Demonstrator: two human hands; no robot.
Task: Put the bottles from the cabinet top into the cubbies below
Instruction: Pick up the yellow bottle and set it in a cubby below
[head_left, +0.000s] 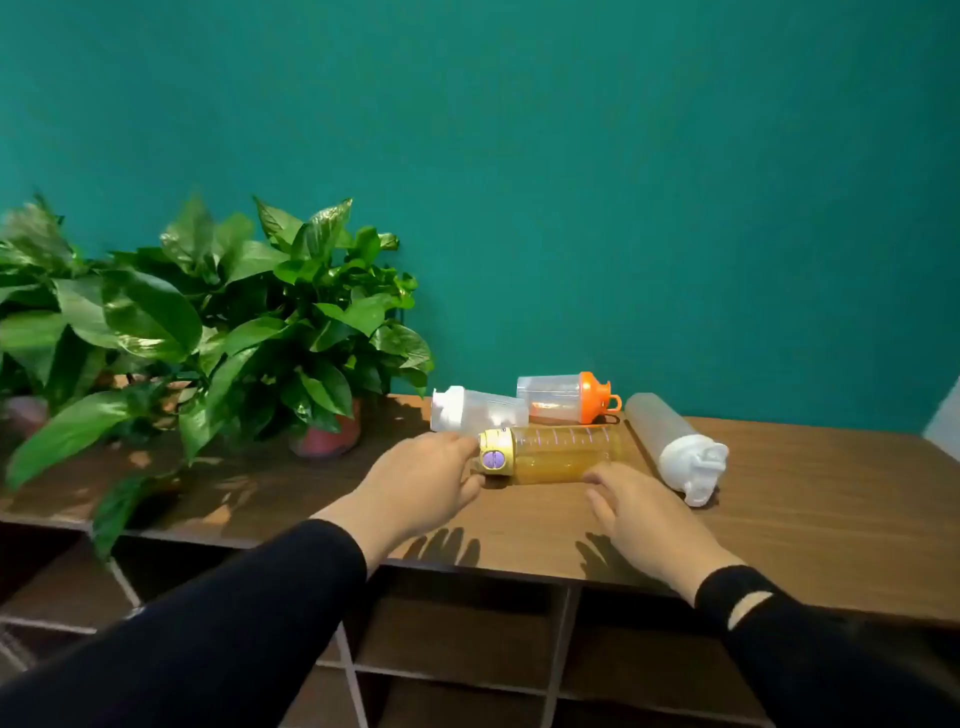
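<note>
Four bottles laid on the cabinet top (779, 499)

The yellow bottle (550, 454) is touched at its cap by the left hand (421, 480); the right hand (644, 512) is held open beside it.

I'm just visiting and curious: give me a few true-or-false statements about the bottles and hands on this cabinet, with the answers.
1. Four bottles lie on their sides on the cabinet top. True.
2. The amber bottle has an orange cap. False: its cap is gold with a purple button; the orange cap is on the small clear bottle behind it.
3. The left hand is at the amber bottle's cap end. True.
4. The right hand is lifting the tall frosted bottle. False: that bottle lies untouched to its right.
5. The potted plants stand on the right of the bottles. False: on the left.
</note>
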